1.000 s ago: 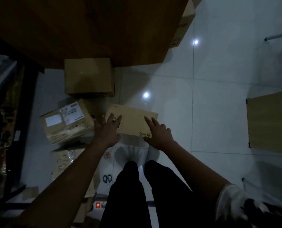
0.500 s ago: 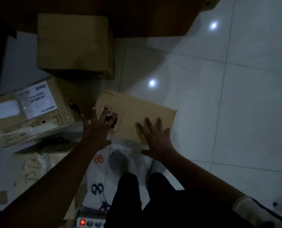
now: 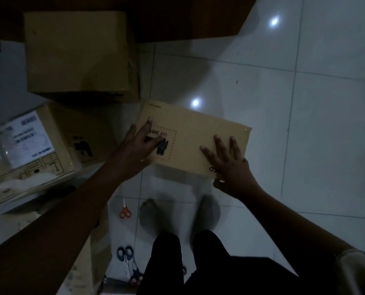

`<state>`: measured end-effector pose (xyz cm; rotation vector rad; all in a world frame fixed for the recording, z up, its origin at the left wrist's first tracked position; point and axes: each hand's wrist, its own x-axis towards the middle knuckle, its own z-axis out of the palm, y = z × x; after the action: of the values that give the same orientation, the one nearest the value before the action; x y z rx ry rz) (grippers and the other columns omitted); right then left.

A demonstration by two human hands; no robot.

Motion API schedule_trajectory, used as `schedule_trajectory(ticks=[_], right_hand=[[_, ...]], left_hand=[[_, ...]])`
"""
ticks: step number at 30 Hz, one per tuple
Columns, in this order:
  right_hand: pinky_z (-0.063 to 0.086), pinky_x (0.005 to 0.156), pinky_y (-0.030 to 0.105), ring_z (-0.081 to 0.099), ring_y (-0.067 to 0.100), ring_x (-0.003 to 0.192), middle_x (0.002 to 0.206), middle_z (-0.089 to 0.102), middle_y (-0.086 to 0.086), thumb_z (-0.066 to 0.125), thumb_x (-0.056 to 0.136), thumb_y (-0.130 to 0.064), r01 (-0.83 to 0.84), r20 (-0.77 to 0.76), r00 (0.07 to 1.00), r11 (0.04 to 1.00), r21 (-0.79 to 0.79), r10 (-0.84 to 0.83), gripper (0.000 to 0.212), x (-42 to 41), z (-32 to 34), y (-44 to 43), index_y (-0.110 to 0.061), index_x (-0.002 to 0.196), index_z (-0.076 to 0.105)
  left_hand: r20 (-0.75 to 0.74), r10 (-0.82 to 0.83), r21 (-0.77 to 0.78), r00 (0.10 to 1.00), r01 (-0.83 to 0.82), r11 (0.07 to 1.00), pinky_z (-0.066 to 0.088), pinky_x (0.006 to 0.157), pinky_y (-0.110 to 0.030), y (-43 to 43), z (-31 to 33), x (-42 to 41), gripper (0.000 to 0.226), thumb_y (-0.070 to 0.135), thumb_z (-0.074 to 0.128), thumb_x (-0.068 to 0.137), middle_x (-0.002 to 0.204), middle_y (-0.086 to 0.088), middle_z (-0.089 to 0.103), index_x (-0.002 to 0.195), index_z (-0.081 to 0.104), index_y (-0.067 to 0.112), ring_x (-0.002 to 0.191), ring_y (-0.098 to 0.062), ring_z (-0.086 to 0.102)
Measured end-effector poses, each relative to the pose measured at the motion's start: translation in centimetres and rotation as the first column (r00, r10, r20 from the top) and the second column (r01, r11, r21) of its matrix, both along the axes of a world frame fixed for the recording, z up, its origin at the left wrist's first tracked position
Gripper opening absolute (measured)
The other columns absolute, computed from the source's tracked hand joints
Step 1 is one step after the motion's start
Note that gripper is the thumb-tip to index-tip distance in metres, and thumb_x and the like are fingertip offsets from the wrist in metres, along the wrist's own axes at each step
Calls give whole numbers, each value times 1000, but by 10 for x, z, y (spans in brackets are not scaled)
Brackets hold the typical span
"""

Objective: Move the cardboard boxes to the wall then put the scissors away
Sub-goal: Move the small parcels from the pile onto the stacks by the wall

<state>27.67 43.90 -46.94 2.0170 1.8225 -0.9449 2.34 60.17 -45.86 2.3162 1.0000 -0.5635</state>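
Dim frame, four cardboard boxes: plain box (image 3: 77, 56) upper left under dark furniture (image 3: 177, 15), labelled box (image 3: 28, 150) cut by the left edge, fourth box (image 3: 92, 252) lower left mostly hidden behind the left forearm, flat box (image 3: 196, 137) centre over the tiled floor (image 3: 305, 145). Both hands lie on the flat box's top with fingers straight and spread: left hand (image 3: 139, 145) covers the print, right hand (image 3: 230, 165) is at the near right corner, and I can't tell if its thumb wraps under. Two pairs bottom centre by the legs: orange scissors (image 3: 125, 210), blue scissors (image 3: 125, 255).
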Motion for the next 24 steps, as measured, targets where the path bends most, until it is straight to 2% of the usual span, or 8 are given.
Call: schedule_trajectory(ticks=[3, 6, 9, 12, 17, 20, 22, 24], right_hand=[[41, 98, 63, -17, 40, 145, 161, -23, -2, 72, 78, -45, 19, -9, 1000, 1000, 19, -19, 113, 34, 5, 13, -51, 146, -17], [40, 96, 61, -6, 43, 145, 163, -11, 2, 71, 75, -51, 4, 0, 1000, 999, 43, -4, 110, 66, 6, 33, -46, 149, -10], [32, 106, 64, 12, 45, 145, 162, 11, 16, 54, 71, -66, 12, -15, 1000, 996, 84, -11, 101, 94, 3, 58, -44, 152, -1], [23, 115, 55, 21, 44, 142, 155, 28, 21, 49, 75, -61, 267, -86, 963, 950, 164, -256, 88, 113, 6, 78, -32, 153, 21], [18, 116, 59, -1, 43, 147, 162, 0, 15, 68, 85, -36, 484, -135, 875, 843, 234, -465, 80, 109, 3, 102, -30, 153, 26], [24, 114, 62, -5, 45, 146, 160, -20, 12, 74, 80, -36, 645, -207, 762, 695, 318, -613, 86, 103, -8, 110, -34, 152, 27], [29, 112, 61, 3, 45, 146, 159, -22, 10, 74, 79, -40, 741, -261, 667, 587, 325, -697, 91, 98, -16, 112, -39, 152, 19], [34, 109, 60, 23, 46, 139, 159, -5, 15, 73, 80, -43, 816, -339, 577, 501, 289, -743, 95, 91, -26, 113, -45, 151, 10]], left_hand=[[60, -21, -13, 998, 22, 1000, 16, 119, -51, 21, -8, 26, 82, 22, 69, 87, 157, 2, -23, 153, 20, 30, 146, -42, -3], [153, 80, -71, 985, -70, 995, 23, 117, -45, 38, -13, 36, 81, 29, 70, 87, 161, -2, -13, 151, 21, 38, 147, -35, 7], [271, 269, -149, 924, -236, 960, 24, 110, -24, 55, -11, 47, 70, 33, 62, 93, 162, -8, -2, 150, 21, 38, 145, -26, 19], [351, 347, -121, 870, -325, 938, 17, 103, -17, 79, -16, 69, 58, 30, 49, 100, 161, -14, 3, 152, 22, 33, 145, -24, 19], [299, 438, -151, 848, -411, 899, 18, 118, -38, 109, -34, 107, 67, 32, 52, 98, 159, -21, 3, 154, 15, 31, 147, -33, 11], [256, 452, -217, 855, -404, 888, 32, 112, -49, 116, -45, 117, 81, 51, 50, 85, 159, -22, 5, 147, -2, 51, 141, -40, 25], [254, 464, -229, 849, -414, 881, 36, 108, -53, 118, -49, 120, 89, 61, 47, 72, 158, -24, 6, 139, -12, 61, 139, -44, 28], [280, 472, -211, 836, -426, 880, 31, 111, -56, 118, -56, 122, 96, 66, 52, 70, 159, -23, -1, 137, -17, 63, 143, -45, 18]])
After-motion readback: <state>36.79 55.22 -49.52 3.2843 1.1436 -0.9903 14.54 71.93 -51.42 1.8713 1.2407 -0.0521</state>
